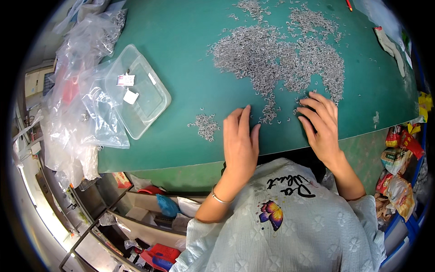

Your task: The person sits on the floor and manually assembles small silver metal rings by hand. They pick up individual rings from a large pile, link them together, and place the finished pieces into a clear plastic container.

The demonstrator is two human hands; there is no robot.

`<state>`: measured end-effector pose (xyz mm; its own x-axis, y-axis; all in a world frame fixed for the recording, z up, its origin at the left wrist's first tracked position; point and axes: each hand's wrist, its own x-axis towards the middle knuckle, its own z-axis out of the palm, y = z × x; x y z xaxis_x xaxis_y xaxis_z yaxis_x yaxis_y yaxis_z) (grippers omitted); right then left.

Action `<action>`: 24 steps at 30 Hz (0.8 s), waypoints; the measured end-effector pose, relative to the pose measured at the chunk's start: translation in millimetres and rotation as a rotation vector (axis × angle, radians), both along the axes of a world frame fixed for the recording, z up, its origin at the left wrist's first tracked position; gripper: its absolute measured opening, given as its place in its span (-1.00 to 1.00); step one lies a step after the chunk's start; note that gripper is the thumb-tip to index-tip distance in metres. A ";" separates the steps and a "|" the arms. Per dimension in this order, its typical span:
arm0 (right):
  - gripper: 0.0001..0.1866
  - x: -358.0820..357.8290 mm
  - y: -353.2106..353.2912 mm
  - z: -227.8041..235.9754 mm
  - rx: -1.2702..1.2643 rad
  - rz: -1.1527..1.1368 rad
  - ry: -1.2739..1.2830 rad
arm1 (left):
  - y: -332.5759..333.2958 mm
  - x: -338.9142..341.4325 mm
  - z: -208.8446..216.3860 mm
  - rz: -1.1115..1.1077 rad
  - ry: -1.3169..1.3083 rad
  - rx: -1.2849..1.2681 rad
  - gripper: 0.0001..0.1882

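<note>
A wide spread of several small silvery metal rings [281,59] lies on the green table mat [181,27]. A small separate heap of the same rings [206,125] sits to the left of my left hand [240,140]. That hand rests flat on the mat near its front edge, fingers together, holding nothing. My right hand [321,124] rests on the mat at the lower edge of the spread, fingers curled down with their tips touching rings. Nothing is clearly gripped in it.
A clear plastic tray [149,106] with small white tags stands at the left on clear plastic bags [77,99]. A red pen [349,4] lies at the far edge. Colourful packets [401,154] hang at the right. Shelves with clutter [158,213] sit below the table.
</note>
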<state>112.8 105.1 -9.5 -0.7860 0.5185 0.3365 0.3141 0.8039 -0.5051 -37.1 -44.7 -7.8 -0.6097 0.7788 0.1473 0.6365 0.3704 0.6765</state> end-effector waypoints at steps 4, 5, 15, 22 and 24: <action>-0.81 -0.2 -9.5 0.8 -0.019 -0.002 0.047 | 2.5 -1.8 -5.6 0.045 -0.024 0.085 -0.51; -0.82 0.1 -10.2 0.1 -0.022 -0.006 0.061 | 1.7 -5.0 -6.4 0.056 -0.017 0.083 -0.52; -0.80 -2.1 -17.9 0.3 -0.053 -0.009 0.082 | 8.9 -11.0 -11.7 0.026 0.050 0.069 -0.84; -0.81 -5.8 -18.8 7.2 -0.138 0.007 0.114 | 9.4 -11.5 -8.4 0.098 -0.359 0.273 -0.86; -0.81 -8.1 -22.7 13.8 -0.268 0.020 0.145 | 7.7 -6.2 1.5 0.148 -0.941 0.389 -0.88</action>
<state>104.7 82.3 4.3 -0.7512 0.5885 0.2989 0.2086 0.6413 -0.7384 -43.3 -37.1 -6.3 -0.6948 0.6868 -0.2134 -0.2474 0.0503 0.9676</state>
